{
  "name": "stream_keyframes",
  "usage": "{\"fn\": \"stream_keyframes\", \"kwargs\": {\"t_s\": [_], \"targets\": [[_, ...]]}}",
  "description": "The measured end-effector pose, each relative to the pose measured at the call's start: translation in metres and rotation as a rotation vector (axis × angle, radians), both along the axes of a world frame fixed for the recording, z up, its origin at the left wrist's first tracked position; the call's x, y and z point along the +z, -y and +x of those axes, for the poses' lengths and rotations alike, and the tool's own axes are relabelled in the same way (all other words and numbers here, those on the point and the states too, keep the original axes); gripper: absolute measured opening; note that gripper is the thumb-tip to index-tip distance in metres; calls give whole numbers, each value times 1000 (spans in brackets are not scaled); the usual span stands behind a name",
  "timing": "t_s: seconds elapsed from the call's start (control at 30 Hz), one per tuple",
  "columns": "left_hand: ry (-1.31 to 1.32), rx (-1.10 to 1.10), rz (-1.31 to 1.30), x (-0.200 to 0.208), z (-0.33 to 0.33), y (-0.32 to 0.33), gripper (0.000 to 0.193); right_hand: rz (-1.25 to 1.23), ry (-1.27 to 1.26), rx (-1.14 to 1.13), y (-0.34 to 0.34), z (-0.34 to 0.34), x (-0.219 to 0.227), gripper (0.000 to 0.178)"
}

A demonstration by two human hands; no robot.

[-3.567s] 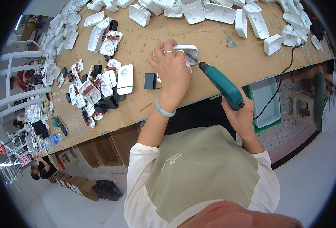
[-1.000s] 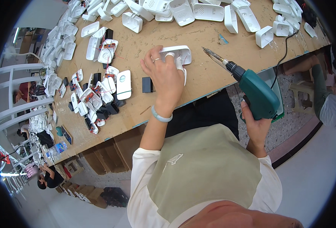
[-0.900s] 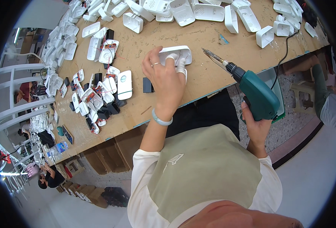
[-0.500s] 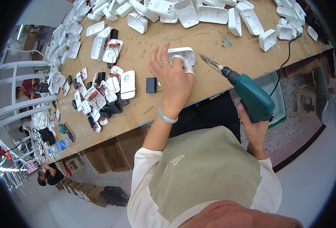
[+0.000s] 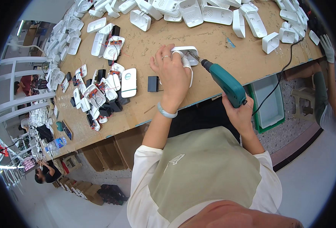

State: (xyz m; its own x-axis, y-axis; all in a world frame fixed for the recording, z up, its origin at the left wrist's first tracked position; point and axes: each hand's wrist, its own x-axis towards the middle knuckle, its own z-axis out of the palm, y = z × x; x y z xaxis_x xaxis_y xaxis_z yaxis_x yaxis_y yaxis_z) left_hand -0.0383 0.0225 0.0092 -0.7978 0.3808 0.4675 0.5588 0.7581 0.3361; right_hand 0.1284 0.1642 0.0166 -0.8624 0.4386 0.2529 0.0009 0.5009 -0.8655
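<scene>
At brown table [image 5: 143, 49], left fingers [image 5: 166, 55] hold white housing [image 5: 187, 48]; right fingers [image 5: 248, 109] grip green tool [image 5: 227, 84].

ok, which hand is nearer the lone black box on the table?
Left. The left hand is just right of the lone black box; the right hand is well farther right, gripping the green power tool.

The shell [image 5: 184, 48] is in the left hand [image 5: 173, 76], over the desk [image 5: 145, 41]. Left of the shell and nearer the desk's front edge lies a box [image 5: 152, 83]; farther left, a cluster of wired parts [image 5: 112, 81]. Behind the shell spreads a heap of housings [image 5: 217, 14]. Right of the shell, the right hand [image 5: 239, 114] holds a soldering tool [image 5: 228, 85] (its tip reaches the shell); farther right, a tub [image 5: 267, 102] off the desk.
</scene>
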Motion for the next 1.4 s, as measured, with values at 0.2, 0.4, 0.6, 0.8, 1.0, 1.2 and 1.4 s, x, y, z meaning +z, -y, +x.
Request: {"fn": "stream_keyframes", "kwargs": {"t_s": [0.2,0.4,0.6,0.8,1.0,1.2,1.4], "targets": [[4,4,-12,0,0,0,21,-19,20,-8,1,-2,0,21],[13,0,1,0,0,0,21,-11,9,4,-1,-3,1,21],[38,-15,23,3,0,2,23,-21,29,-5,-1,-1,3,21],[29,-10,7,0,0,0,23,-1,37,-8,-1,-2,-1,23],[27,-6,6,0,0,0,24,8,60,10,-3,-2,1,23],[19,-7,16,-1,0,0,25,18,73,11,-4,-2,4,26],[26,-11,19,-1,-1,-1,24,37,57,14,-8,-2,4,30]]}}
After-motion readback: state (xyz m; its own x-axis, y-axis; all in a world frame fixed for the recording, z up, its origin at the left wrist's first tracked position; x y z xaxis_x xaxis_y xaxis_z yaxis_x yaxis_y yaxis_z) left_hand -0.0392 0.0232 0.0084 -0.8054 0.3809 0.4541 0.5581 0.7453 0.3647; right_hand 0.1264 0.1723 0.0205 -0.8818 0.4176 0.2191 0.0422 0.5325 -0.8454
